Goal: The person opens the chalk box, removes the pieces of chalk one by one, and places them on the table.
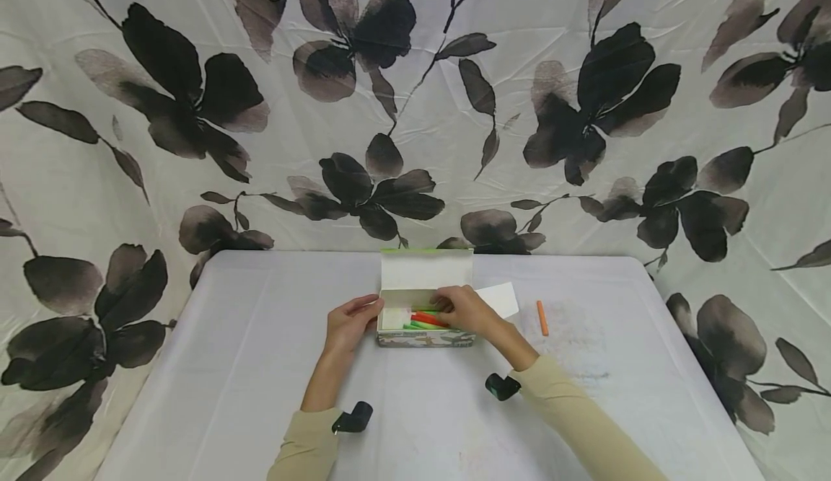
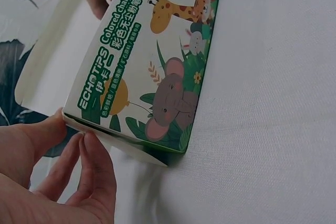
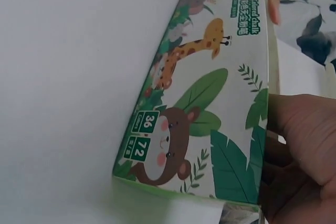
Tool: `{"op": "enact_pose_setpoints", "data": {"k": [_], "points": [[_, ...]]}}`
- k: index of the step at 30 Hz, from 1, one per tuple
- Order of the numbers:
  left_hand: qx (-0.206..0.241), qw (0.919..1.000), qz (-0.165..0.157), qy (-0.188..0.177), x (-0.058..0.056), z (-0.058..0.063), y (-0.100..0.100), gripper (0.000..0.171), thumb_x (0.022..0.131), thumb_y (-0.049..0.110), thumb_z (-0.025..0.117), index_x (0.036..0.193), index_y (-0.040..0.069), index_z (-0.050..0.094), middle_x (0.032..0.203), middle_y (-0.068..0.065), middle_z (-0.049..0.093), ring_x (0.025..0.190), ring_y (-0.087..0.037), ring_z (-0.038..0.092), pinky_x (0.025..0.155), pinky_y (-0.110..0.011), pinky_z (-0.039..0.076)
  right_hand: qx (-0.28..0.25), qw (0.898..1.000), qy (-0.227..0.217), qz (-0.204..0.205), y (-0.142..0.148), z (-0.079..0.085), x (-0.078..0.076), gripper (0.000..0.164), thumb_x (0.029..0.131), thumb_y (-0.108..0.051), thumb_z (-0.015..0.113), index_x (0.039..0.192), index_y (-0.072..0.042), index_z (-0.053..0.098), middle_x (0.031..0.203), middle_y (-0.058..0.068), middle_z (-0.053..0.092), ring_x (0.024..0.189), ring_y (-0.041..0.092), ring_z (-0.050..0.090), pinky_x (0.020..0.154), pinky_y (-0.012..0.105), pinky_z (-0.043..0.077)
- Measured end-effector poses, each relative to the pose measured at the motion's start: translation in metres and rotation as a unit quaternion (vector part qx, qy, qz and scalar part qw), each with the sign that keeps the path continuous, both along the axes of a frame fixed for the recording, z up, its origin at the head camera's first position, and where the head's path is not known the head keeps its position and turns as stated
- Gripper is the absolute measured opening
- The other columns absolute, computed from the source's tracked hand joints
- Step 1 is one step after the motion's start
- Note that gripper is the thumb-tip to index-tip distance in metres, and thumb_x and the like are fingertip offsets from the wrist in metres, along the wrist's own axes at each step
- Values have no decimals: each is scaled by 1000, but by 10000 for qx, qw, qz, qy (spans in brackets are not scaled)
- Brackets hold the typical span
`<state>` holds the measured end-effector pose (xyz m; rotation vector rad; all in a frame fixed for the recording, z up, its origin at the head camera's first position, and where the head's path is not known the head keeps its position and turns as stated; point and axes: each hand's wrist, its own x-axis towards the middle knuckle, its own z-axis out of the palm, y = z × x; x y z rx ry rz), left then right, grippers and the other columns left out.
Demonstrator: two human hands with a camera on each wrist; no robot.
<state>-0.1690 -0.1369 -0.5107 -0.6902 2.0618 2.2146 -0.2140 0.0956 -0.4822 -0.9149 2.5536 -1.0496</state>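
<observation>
A chalk box [image 1: 425,339] with animal drawings and the words "Colored chalk" stands on the table, its lid [image 1: 426,270] raised at the back. Green and red chalk sticks [image 1: 425,318] lie inside. My left hand [image 1: 347,326] grips the box's left end, thumb at the corner and fingers by a pale side flap [image 2: 139,153]. Over the right part of the box, my right hand [image 1: 469,310] reaches in with bent fingers beside the red sticks. Its fingertips are hidden by the box front [image 3: 210,103] in the right wrist view, so I cannot tell whether they pinch a stick.
An orange chalk stick [image 1: 542,318] lies on the white-covered table [image 1: 260,365] to the right. A white flap [image 1: 500,299] sticks out at the box's right end. Behind the table hangs a floral cloth [image 1: 454,128]. Faint coloured smudges mark the right of the tablecloth.
</observation>
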Motion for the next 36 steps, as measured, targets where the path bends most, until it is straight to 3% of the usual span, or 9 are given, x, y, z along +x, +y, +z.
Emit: {"op": "enact_pose_setpoints", "data": {"k": [3, 8, 12, 15, 19, 26, 29, 33, 36], "points": [[-48, 10000, 4, -37, -2, -4, -1, 43, 77, 25, 80, 112, 3, 67, 97, -11, 69, 84, -20, 67, 65, -21, 54, 173, 9997, 128, 80, -4, -3, 0, 23, 82, 1, 71, 103, 6, 65, 97, 17, 67, 86, 27, 65, 76, 39, 54], [-37, 10000, -4, 39, -10, -27, -6, 52, 70, 36, 84, 109, 7, 68, 97, -9, 69, 81, -16, 67, 65, -22, 55, 653, 9973, 333, 6, -10, -7, 0, 21, 81, -3, 73, 101, 2, 66, 95, 12, 67, 83, 23, 61, 74, 36, 51], [-75, 9999, 3, 129, -20, -50, -11, 55, 63, 43, 86, 105, 11, 70, 95, -9, 70, 81, -18, 67, 66, -25, 56, 789, 9968, 147, -5, -13, -8, -1, 19, 81, -1, 72, 99, 2, 67, 93, 11, 66, 83, 22, 60, 74, 36, 51], [-59, 9999, 28, 121, -24, -59, -13, 57, 58, 46, 87, 102, 13, 71, 95, -9, 70, 82, -19, 68, 67, -27, 56, 823, 9966, -20, 22, -14, -7, -2, 17, 82, 0, 72, 98, 2, 68, 93, 11, 67, 83, 22, 61, 74, 36, 52], [-98, 9999, 59, 106, -26, -59, -13, 56, 57, 46, 88, 100, 14, 72, 94, -9, 70, 82, -20, 67, 66, -27, 56, 869, 9961, -58, 136, -14, -5, -4, 17, 83, 0, 71, 99, 4, 68, 94, 13, 67, 84, 23, 62, 75, 37, 52], [-143, 9999, 35, -34, -3, -5, 1, 42, 77, 27, 80, 110, 4, 68, 93, -9, 70, 83, -19, 67, 63, -20, 54, 994, 9948, -82, 220, -14, -4, -4, 19, 83, 0, 70, 102, 5, 68, 97, 14, 67, 86, 24, 63, 77, 36, 52], [-72, 9999, 34, 95, -5, -11, 0, 46, 75, 29, 81, 110, 3, 68, 94, -10, 70, 80, -19, 68, 64, -21, 55, 1118, 9935, 44, 222, -14, -4, -4, 17, 83, -1, 70, 100, 3, 69, 95, 12, 68, 85, 22, 63, 76, 34, 53], [15, 9999, 62, 129, -11, -28, -4, 52, 68, 36, 85, 108, 6, 69, 94, -9, 70, 79, -16, 68, 65, -23, 55, 1143, 9930, 84, 275, -14, -5, -4, 15, 84, -1, 70, 98, 2, 70, 94, 11, 69, 84, 20, 63, 75, 32, 53], [86, 9998, 123, 120, -11, -31, -4, 55, 63, 38, 86, 106, 8, 70, 93, -8, 70, 78, -16, 68, 64, -23, 55, 1074, 9938, -4, 299, -14, -5, -4, 14, 84, 1, 69, 98, 2, 70, 93, 11, 69, 84, 21, 63, 74, 31, 52]]}}
